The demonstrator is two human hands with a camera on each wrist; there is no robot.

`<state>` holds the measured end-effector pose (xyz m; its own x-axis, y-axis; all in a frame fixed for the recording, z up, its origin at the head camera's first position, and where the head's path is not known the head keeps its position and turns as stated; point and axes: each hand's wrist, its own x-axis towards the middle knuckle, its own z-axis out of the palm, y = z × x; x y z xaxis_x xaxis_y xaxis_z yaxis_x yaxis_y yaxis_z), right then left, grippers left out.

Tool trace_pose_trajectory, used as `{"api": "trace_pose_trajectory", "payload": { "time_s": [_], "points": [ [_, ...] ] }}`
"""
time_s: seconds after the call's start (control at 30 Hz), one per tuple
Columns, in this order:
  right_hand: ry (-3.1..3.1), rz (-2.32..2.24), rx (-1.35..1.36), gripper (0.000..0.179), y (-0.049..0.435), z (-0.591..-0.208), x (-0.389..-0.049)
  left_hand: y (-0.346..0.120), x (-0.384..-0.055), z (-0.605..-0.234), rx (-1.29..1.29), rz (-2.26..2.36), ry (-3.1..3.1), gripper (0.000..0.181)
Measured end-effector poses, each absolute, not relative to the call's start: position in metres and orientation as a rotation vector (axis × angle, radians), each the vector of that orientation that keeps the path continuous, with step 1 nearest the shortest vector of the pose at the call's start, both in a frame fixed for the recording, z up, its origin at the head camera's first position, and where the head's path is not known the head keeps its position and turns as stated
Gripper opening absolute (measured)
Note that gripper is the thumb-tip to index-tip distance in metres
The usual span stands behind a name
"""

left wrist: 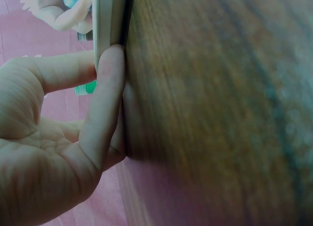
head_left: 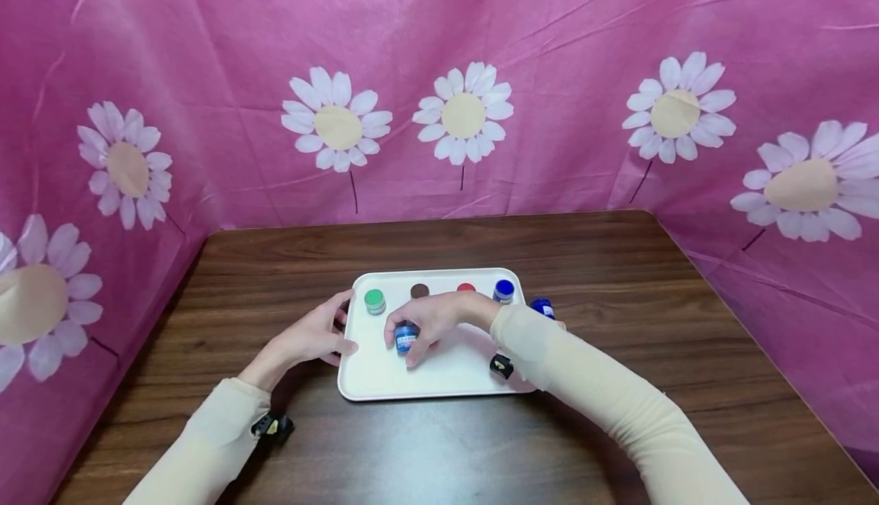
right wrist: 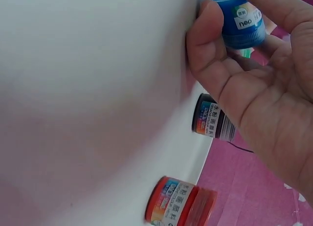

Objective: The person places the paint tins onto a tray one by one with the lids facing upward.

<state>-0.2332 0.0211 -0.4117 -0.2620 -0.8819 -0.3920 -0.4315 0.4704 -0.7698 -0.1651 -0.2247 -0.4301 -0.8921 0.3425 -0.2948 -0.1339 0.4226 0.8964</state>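
A white tray (head_left: 453, 371) lies on the wooden table. My left hand (head_left: 319, 333) holds its left edge, with thumb and fingers spread along the rim; the left wrist view shows the fingers (left wrist: 110, 74) against the tray's edge. Over the tray's left middle, my right hand (head_left: 429, 318) grips a blue paint jar (head_left: 407, 339) between thumb and fingers. The jar's label (right wrist: 248, 19) shows in the right wrist view. Along the tray's far side stand a green jar (head_left: 374, 301), a dark-lidded jar (head_left: 420, 291), a red jar (head_left: 466, 287) and a dark blue jar (head_left: 504, 291).
Beyond the tray's right edge, another dark blue jar (head_left: 542, 307) is on the table (head_left: 618, 276). Next to it a small light-coloured thing (head_left: 561, 325) is mostly hidden by the right sleeve. Pink cloth (head_left: 398, 24) with white flowers hangs around the table's back and sides.
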Motion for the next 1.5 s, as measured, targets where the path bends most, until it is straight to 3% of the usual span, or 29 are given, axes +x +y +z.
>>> {"api": "trace_pose_trajectory", "payload": {
  "time_s": [0.43,0.7,1.1,1.5],
  "points": [
    [1.818,-0.737,-1.071,0.047,0.005,-0.409,-0.226,-0.224,-0.163,-0.428,0.175,1.507,2.223,0.099],
    [2.052,-0.735,-1.251,0.044,-0.002,-0.409,-0.227,-0.226,-0.164,-0.427,0.157,1.478,2.248,0.098],
    [1.969,-0.754,-1.237,0.042,0.001,-0.413,-0.228,-0.225,-0.163,-0.429,0.163,1.495,2.249,0.1],
    [1.961,-0.774,-1.32,0.046,0.049,-0.395,-0.231,-0.222,-0.161,-0.435,0.136,1.466,2.265,0.099]
  ]
}}
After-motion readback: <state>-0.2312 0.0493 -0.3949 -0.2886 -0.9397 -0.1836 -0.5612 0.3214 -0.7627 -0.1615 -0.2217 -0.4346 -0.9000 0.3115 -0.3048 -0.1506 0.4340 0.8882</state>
